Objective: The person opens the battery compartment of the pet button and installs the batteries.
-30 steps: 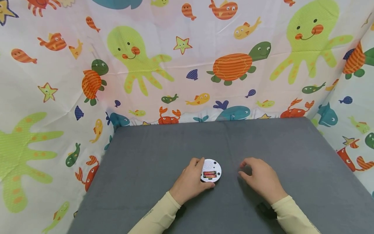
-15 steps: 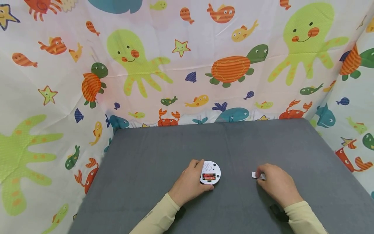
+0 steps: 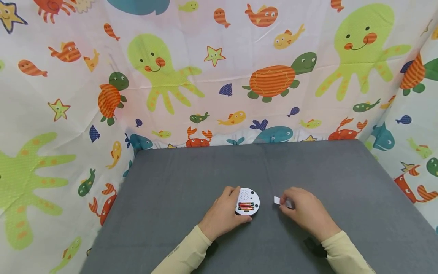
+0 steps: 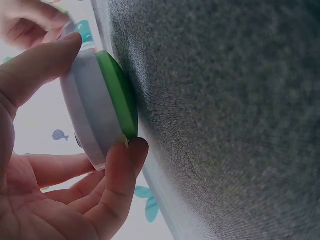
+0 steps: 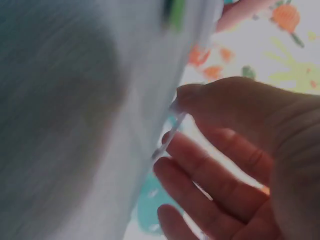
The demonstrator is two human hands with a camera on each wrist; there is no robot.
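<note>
A round white battery-powered device (image 3: 243, 195) lies on the grey surface with its battery compartment uncovered and red batteries (image 3: 245, 206) inside. Its lower side is green, as the left wrist view shows. My left hand (image 3: 220, 211) grips the device by its left edge, thumb at the near side and fingers at the far side. Just right of it, my right hand (image 3: 306, 209) pinches a small white battery cover (image 3: 276, 200) between thumb and fingers. The cover is apart from the device, slightly above the surface. In the right wrist view the thin cover (image 5: 170, 136) appears edge-on and blurred.
A grey cloth-covered table (image 3: 191, 171) spreads under both hands. Behind it and at both sides hangs a white curtain (image 3: 239, 42) printed with sea animals. A dark wrist strap piece (image 3: 315, 247) sits under the right wrist.
My right hand moved right, took hold of the white battery cover from the table, and came back left with it toward the device. My left hand has kept its grip on the device.
</note>
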